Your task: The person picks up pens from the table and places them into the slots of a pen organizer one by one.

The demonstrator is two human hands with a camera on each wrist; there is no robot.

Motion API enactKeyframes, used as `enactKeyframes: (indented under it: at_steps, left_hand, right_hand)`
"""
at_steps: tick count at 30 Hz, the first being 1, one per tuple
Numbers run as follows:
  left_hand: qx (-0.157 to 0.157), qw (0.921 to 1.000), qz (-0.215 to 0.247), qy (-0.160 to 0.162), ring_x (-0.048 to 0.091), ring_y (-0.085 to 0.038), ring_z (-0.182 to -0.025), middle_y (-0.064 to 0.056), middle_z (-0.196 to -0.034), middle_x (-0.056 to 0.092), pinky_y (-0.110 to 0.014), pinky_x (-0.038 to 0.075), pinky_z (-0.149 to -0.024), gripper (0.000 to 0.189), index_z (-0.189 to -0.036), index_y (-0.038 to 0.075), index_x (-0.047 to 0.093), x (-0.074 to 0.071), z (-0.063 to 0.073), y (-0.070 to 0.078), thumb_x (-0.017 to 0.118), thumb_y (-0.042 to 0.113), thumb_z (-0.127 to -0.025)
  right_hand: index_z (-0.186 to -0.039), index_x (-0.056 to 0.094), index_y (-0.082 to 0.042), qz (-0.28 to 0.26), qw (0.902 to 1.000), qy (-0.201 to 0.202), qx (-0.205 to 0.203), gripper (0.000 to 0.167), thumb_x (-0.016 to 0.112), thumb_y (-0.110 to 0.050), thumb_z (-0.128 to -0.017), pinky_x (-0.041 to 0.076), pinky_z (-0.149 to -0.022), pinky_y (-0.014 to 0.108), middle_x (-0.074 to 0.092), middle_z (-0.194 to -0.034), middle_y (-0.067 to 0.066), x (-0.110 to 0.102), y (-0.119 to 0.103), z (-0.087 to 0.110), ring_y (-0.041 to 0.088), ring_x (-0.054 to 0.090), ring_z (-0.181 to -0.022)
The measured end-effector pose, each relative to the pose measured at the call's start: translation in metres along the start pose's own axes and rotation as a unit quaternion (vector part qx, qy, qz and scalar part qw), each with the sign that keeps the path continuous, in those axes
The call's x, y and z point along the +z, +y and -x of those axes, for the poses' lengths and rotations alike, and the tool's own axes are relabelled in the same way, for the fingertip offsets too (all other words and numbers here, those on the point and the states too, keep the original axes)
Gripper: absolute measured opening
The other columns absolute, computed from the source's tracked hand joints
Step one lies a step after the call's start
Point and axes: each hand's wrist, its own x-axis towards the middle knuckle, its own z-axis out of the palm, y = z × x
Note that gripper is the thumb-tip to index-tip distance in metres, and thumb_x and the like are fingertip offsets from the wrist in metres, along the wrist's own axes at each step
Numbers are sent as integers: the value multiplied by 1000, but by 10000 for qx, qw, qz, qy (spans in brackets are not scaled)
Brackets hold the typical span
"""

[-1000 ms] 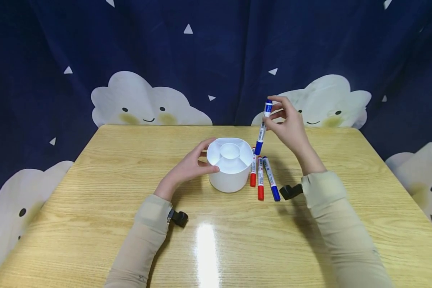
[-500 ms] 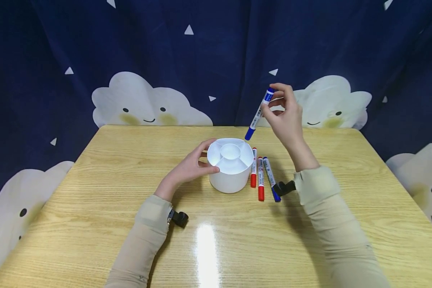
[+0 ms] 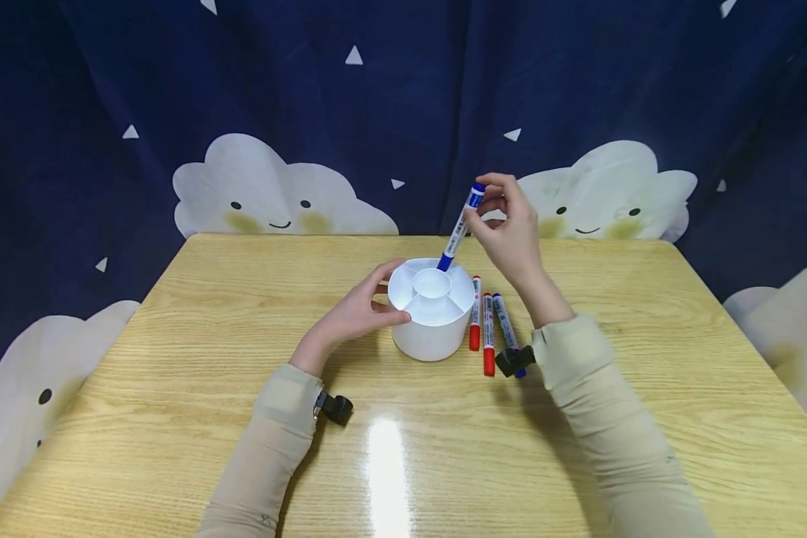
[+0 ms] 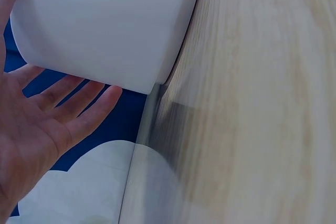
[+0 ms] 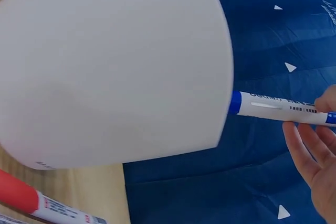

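Observation:
A white round desk organizer (image 3: pixel 430 340) with a central ring and several compartments stands on the table. My left hand (image 3: pixel 356 306) holds its left side, thumb at the front rim and fingers toward the back; the left wrist view shows those fingers (image 4: pixel 94 111) along its wall. In my right hand (image 3: pixel 511 228) a blue marker (image 3: pixel 456 237) is pinched near its upper end and slants down to the left. The marker's lower blue end is right at the organizer's back rim, and the right wrist view shows it partly hidden behind the organizer's wall (image 5: pixel 121 72).
Two red markers (image 3: pixel 489 336) lie just right of the organizer. Beside them lies another blue marker (image 3: pixel 504 317), partly covered by the black right wrist camera (image 3: pixel 513 362). A dark blue curtain (image 3: pixel 296 90) with clouds hangs behind the wooden table (image 3: pixel 242 291).
My right hand has moved left with the blue marker, rising first and then lowering its end to the organizer's back rim. The left hand and organizer have stayed put.

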Motion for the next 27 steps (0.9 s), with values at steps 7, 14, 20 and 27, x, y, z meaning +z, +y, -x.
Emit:
enactKeyframes:
  at_steps: [7, 14, 20, 27]
  left_hand:
    - [72, 10000, -6, -13, 44, -29, -116, -14, -130, 38, -46, 44, -91, 82, -143, 12, 23, 0, -2, -2, 71, 15, -78]
    - [-14, 10000, 25, 5, 44, -30, -117, -14, -130, 38, -46, 44, -92, 82, -144, 11, 22, 0, 0, 0, 71, 14, -78]
    - [0, 10000, 47, -2, 44, -30, -117, -14, -131, 38, -46, 44, -92, 81, -144, 13, 22, 0, 1, 1, 71, 14, -79]
    - [9, 10000, 46, -10, 45, -29, -117, -12, -131, 39, -45, 44, -91, 80, -144, 15, 23, 0, 1, 0, 70, 14, -79]
  right_hand:
    - [-115, 51, -7, -14, 9994, -310, 165, 35, 64, -10, -83, 51, -60, 17, 57, -95, 8, 5, 11, 10, 10, 57, -76]
    - [-113, 50, -2, -170, 9970, -621, 420, 33, 63, -5, -83, 52, -62, 18, 57, -98, 14, 12, 17, 22, 17, 61, -80]
    - [-111, 51, 1, -241, 9958, -792, 385, 31, 62, -1, -83, 52, -66, 18, 58, -98, 18, 17, 23, 29, 26, 61, -83]
    - [-110, 53, -6, 135, 9941, -952, 500, 27, 63, -13, -85, 53, -72, 26, 61, -99, 10, 19, 30, 38, 19, 60, -85]
